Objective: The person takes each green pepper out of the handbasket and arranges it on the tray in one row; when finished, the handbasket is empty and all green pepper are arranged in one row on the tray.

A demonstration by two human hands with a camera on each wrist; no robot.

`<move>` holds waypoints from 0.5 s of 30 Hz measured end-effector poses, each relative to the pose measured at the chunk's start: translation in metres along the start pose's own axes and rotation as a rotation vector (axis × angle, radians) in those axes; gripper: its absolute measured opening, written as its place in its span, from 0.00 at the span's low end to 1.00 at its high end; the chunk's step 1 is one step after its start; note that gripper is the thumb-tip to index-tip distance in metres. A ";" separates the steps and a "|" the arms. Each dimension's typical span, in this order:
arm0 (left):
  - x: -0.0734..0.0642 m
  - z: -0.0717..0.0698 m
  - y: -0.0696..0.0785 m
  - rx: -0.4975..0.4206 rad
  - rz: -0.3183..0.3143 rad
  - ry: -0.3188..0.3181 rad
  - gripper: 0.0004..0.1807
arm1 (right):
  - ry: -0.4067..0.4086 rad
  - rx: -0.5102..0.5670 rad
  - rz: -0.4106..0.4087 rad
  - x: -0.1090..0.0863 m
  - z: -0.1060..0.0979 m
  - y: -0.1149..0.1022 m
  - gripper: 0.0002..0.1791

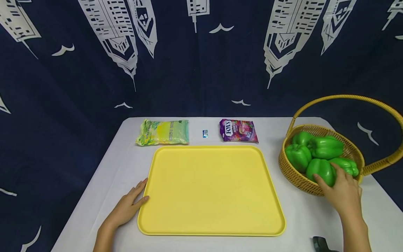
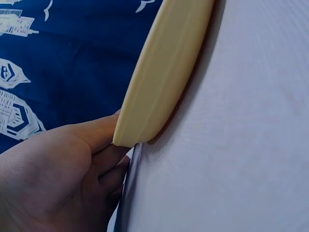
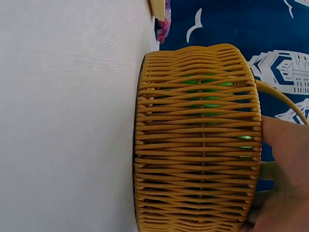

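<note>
A yellow tray [image 1: 214,190] lies flat on the white table. At its left edge rests my left hand [image 1: 127,205], fingers extended along the side and fingertips at the rim; the left wrist view shows this hand [image 2: 58,169] against the tray's edge [image 2: 159,72]. On the right stands a wicker basket [image 1: 296,176] with several green bell peppers in it. My right hand [image 1: 344,192] reaches over the front rim and grips the front green bell pepper [image 1: 319,169] between thumb and fingers. In the right wrist view, the basket wall [image 3: 198,145] hides the fingertips.
Behind the tray lie a green-yellow packet [image 1: 163,132], a tiny blue sachet [image 1: 205,133] and a purple candy bag [image 1: 239,130]. The basket's tall handle [image 1: 346,97] leans out to the right. A black object [image 1: 321,244] sits at the table's front edge.
</note>
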State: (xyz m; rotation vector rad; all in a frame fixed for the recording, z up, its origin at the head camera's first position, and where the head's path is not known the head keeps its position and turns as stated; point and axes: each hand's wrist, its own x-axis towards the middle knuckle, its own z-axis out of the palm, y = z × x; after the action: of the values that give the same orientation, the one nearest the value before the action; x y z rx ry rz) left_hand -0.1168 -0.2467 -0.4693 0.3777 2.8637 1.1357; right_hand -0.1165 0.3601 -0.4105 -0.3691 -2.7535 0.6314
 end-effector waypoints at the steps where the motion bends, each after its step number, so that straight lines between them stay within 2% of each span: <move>1: 0.000 0.000 -0.001 -0.006 0.001 0.001 0.34 | -0.006 -0.003 0.000 0.001 0.000 0.000 0.42; 7: -0.001 0.001 -0.002 -0.028 -0.004 0.006 0.34 | -0.016 0.011 0.012 0.004 0.000 -0.001 0.42; 15: 0.000 0.003 -0.003 -0.041 -0.019 0.009 0.34 | 0.033 0.070 0.062 0.003 0.001 -0.005 0.42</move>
State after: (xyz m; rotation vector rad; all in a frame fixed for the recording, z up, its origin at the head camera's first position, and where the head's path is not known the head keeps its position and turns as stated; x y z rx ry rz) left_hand -0.1171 -0.2473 -0.4734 0.3432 2.8406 1.1936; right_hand -0.1206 0.3566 -0.4084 -0.4459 -2.6900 0.7281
